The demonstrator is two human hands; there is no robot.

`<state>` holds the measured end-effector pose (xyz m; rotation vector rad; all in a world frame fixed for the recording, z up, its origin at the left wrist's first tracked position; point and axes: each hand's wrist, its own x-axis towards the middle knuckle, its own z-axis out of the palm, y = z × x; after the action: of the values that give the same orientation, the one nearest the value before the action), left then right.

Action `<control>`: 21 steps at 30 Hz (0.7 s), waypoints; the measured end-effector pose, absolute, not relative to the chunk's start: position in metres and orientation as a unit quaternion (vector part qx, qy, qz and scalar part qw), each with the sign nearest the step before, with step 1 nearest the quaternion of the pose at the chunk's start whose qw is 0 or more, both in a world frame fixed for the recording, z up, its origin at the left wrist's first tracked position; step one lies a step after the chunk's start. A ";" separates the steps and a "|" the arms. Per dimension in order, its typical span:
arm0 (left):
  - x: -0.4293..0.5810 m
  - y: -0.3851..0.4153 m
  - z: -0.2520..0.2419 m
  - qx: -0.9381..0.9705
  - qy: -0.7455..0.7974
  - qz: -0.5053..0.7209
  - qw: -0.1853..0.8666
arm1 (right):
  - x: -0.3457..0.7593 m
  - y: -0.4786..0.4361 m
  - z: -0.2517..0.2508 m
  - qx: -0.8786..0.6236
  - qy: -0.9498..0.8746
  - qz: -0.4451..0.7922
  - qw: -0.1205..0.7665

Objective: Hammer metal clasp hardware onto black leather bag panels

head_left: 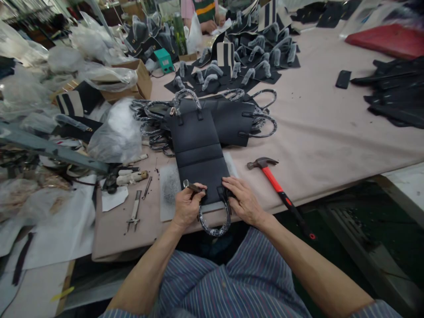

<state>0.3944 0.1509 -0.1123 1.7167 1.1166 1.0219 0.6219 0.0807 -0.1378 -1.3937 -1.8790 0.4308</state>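
Note:
A black bag panel [200, 152] with creases across it lies lengthwise in front of me. Plastic-wrapped handles are fixed at both its ends; the near handle [214, 230] hangs over the table edge. My left hand [189, 205] is closed round a short metal rod-like tool [192, 186], held slanted over the panel's left near corner, by one handle end. Its working tip is hidden by the fingers. My right hand [244, 201] grips the panel's right near edge at the other handle end, fingers on top. Under the panel shows a pale, worn board [168, 194].
A claw hammer [273, 179] with a red and black handle lies at right, its grip past the table edge. Dividers [134, 212] lie at left. Beyond are stacked bag panels [232, 119], a green box [164, 60] and another person's hand [208, 26].

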 end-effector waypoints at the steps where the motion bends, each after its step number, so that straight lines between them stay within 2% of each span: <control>1: 0.393 0.151 -0.114 0.685 0.441 0.407 0.414 | 0.622 0.081 -0.138 -0.544 -0.732 0.170 0.373; 8: 0.391 0.144 -0.119 0.758 0.380 0.409 0.337 | 0.622 0.082 -0.136 -0.540 -0.730 0.179 0.378; 11: 0.392 0.147 -0.118 0.712 0.428 0.416 0.370 | 0.622 0.082 -0.137 -0.541 -0.727 0.176 0.384; 16: 0.392 0.157 -0.118 0.588 0.433 0.455 0.510 | 0.623 0.083 -0.139 -0.537 -0.728 0.166 0.393; 21: 0.392 0.154 -0.121 0.628 0.427 0.424 0.493 | 0.622 0.082 -0.138 -0.540 -0.725 0.164 0.395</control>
<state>0.3924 0.1537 -0.1206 1.5240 1.0360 1.0297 0.6222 0.0821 -0.1385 -1.3693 -1.8373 0.4151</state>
